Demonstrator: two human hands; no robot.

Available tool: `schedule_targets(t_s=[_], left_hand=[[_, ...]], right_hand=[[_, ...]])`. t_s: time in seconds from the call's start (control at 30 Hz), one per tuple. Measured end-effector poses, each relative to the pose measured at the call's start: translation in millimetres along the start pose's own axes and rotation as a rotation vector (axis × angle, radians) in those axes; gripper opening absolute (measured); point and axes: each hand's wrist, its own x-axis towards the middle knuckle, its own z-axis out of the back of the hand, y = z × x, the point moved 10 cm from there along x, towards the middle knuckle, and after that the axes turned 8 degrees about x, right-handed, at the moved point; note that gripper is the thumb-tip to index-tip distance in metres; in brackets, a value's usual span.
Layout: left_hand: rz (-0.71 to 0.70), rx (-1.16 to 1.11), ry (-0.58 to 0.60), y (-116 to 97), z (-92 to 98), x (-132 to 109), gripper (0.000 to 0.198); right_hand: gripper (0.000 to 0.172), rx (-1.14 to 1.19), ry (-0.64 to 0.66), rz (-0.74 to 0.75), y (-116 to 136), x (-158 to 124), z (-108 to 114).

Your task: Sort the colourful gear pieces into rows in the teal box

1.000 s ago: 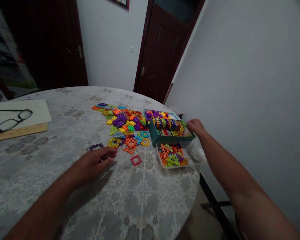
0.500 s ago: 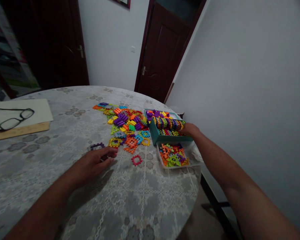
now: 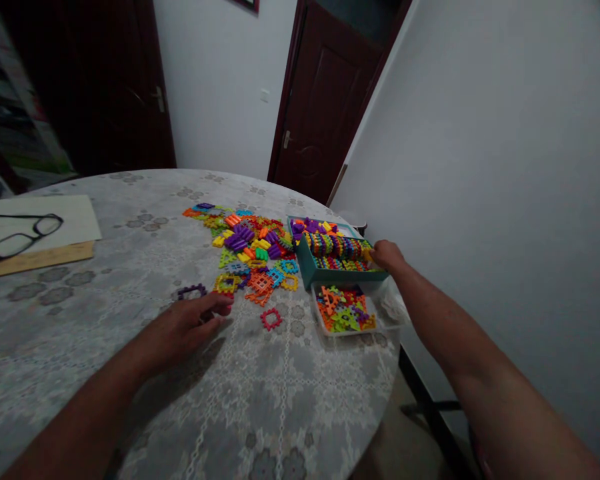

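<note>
My left hand (image 3: 190, 327) is low over the tablecloth, fingers curled and nearly pinched, with a pink building piece (image 3: 229, 309) at the fingertips, partly hidden. A dark purple square frame (image 3: 192, 291) and a yellow frame (image 3: 227, 283) lie just beyond it. To the right, a pink frame piece (image 3: 271, 319) lies alone. At the right end of the teal box (image 3: 307, 265), my right hand (image 3: 387, 255) has its fingers closed on a yellow building piece (image 3: 367, 255). Rows of colourful pieces (image 3: 337, 247) stand on edge in that box.
A heap of mixed building pieces (image 3: 253, 240) spreads left of the box. In front stands a clear plastic tub (image 3: 330, 333) of loose pieces. Behind is another tray (image 3: 350, 230) with purple and orange ones. Glasses (image 3: 15, 243) lie on paper at far left. A wall rises at right.
My right hand has lifted slightly at the box's end, and the yellow piece at its fingers now shows. My left hand is almost where it was; the view has shifted slightly.
</note>
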Motion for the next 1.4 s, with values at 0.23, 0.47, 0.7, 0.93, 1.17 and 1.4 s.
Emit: schedule_targets(t_s=[0.23, 0.47, 0.7, 0.93, 1.17, 1.4], left_hand=[[0.011, 0.019, 0.009, 2, -2.1, 0, 0.051], [0.014, 0.027, 0.019, -3, -0.2, -1, 0.054], [0.016, 0.002, 0.003, 3, -0.6, -1, 0.054], [0.004, 0.02, -0.005, -2, 1.5, -1, 0.053], [0.041, -0.021, -0.052, -1, 11.5, 0, 0.053], [0.022, 0.007, -0.091, -2, 18.0, 0, 0.05]], right_hand=[[0.038, -0.033, -0.07, -0.031, 7, 9, 2], [0.029, -0.005, -0.075, -0.002, 9, 10, 2], [0.041, 0.002, -0.171, -0.076, -8, 12, 31], [0.037, 0.0, -0.189, -0.113, -19, 11, 33], [0.031, 0.049, -0.142, -0.061, -10, 15, 13], [0.042, 0.137, -0.133, 0.033, 0, 2, 17]])
